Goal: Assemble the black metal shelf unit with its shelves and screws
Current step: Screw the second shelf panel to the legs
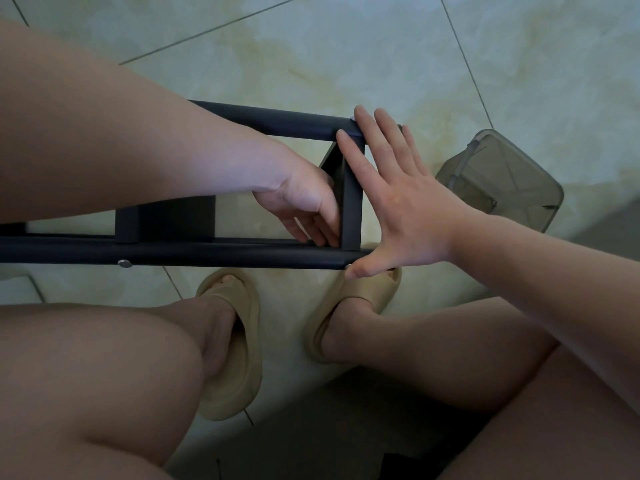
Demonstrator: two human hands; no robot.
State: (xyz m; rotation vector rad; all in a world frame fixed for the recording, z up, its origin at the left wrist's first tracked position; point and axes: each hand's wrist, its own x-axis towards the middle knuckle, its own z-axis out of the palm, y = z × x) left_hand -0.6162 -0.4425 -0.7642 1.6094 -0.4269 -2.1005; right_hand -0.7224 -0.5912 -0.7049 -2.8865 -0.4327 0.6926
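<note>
Shelf unit (221, 252): long axis runs left–right, just beyond the knees. Near tube and far tube (277, 124) lie roughly parallel, joined at the right end by a cross piece (351, 202). The left end runs out of view.

Right hand (398, 209): flat and splayed over the right end, fingertips on the far tube, thumb at the near tube's tip.

Left hand (304, 199): reaches down between the tubes, fingers beside the cross piece; whether it grasps anything cannot be told.

Silver screw head (124, 263) on the near tube.

Open tiled floor (346, 46) beyond the frame. Smoky plastic container (502, 178) near the right end. Slippered feet (239, 341) just under the near tube.
</note>
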